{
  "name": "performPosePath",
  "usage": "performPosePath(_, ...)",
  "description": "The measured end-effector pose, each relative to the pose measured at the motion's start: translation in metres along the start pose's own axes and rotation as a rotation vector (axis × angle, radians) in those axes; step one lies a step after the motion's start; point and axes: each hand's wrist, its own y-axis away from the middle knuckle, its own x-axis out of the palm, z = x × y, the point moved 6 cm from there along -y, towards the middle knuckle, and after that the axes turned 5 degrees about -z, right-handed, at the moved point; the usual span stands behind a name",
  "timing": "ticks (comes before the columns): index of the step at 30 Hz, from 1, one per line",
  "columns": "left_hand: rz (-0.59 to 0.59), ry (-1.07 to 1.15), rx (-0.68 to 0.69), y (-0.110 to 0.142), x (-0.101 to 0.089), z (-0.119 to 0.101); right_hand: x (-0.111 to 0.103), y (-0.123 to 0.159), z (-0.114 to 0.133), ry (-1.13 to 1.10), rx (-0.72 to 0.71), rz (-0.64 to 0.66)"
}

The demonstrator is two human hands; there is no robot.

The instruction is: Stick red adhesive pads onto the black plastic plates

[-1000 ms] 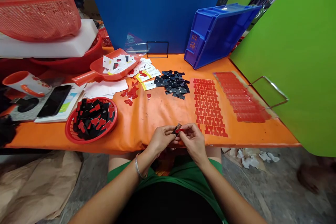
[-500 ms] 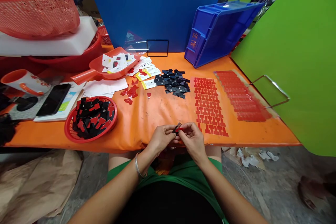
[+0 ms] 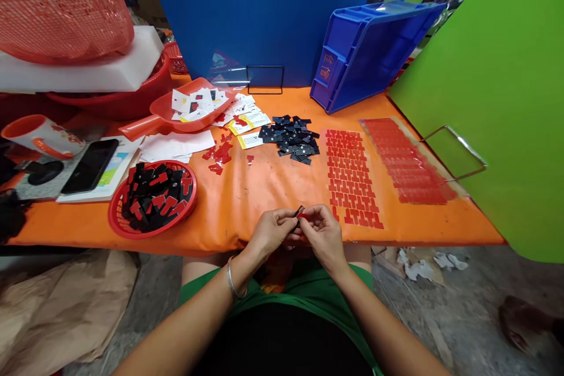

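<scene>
Close to the front edge of the orange table, my left hand (image 3: 272,231) pinches a small flat black piece (image 3: 299,210). My right hand (image 3: 324,232) is closed against it, its fingertips on a small red sticker (image 3: 302,216) that lies at the black piece. How far the sticker is stuck down is hidden by my fingers. Beside my right hand lies a sheet of red T-shaped stickers (image 3: 350,173), with a gap in its bottom row. Behind my hands is a pile of black pieces (image 3: 293,138). To the left, a red basket (image 3: 115,220) holds black pieces bearing red stickers.
A red scoop (image 3: 147,126) with white cards lies at the back left, loose red bits (image 3: 219,155) near it. A phone (image 3: 90,165) and a mug (image 3: 42,136) are farther left. A blue crate (image 3: 374,53) and another red sheet (image 3: 405,161) are at right.
My fingers have shifted slightly around the black piece, and less of it and of the red sticker shows now. The things on the table have stayed put.
</scene>
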Motion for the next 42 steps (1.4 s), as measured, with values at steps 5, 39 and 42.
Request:
performPosePath(5, -0.071, -0.041, 0.015, -0.003, -0.002, 0.006, -0.001, 0.006, 0.002, 0.047, -0.065, -0.028)
performPosePath(39, -0.050, -0.061, 0.081, -0.001, -0.003, 0.005, -0.012, -0.013, 0.001, 0.034, 0.029, -0.126)
performPosePath(42, -0.033, -0.050, 0.091, -0.001, -0.002, 0.004, -0.008, -0.018, -0.003, 0.053, 0.116, 0.069)
